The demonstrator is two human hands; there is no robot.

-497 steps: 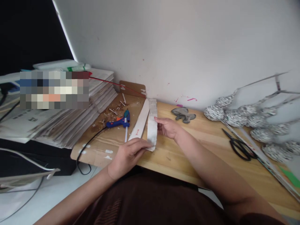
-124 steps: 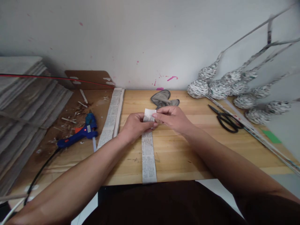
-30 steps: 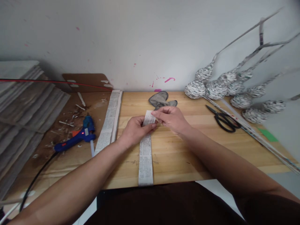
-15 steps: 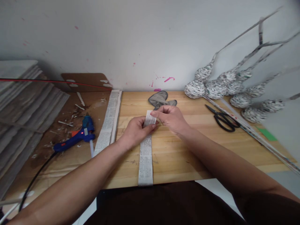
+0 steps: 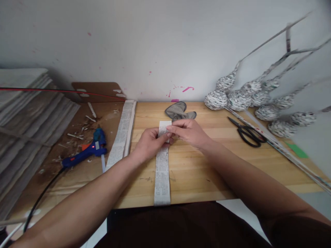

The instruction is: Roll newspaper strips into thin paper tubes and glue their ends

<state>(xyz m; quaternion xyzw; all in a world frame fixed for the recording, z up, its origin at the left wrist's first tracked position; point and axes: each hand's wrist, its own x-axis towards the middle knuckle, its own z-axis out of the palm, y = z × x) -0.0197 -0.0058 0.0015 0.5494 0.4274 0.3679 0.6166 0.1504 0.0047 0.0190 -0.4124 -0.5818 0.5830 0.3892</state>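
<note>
A long newspaper strip (image 5: 162,172) runs from the near edge of the wooden tabletop up to both hands. My left hand (image 5: 152,143) is closed on its upper part, thumb on top and fingers behind. My right hand (image 5: 187,131) pinches the strip's right edge close to the top end, thumb in front. The fingers behind the paper are partly hidden. Just beyond the hands lies a grey cloth (image 5: 178,110). To the left, more newspaper strips (image 5: 121,134) lie in a stack.
A blue glue gun (image 5: 90,150) with its light on rests on stained cardboard (image 5: 77,179), beside a tied newspaper pile (image 5: 26,131). Black scissors (image 5: 248,134), long paper rods (image 5: 281,151) and woven paper gourds (image 5: 239,100) are at the right. A wall (image 5: 155,44) stands behind.
The strip's top end has shifted slightly left and turned flatter. My right hand's fingers have closed in nearer to my left thumb. The whole view has moved a little.
</note>
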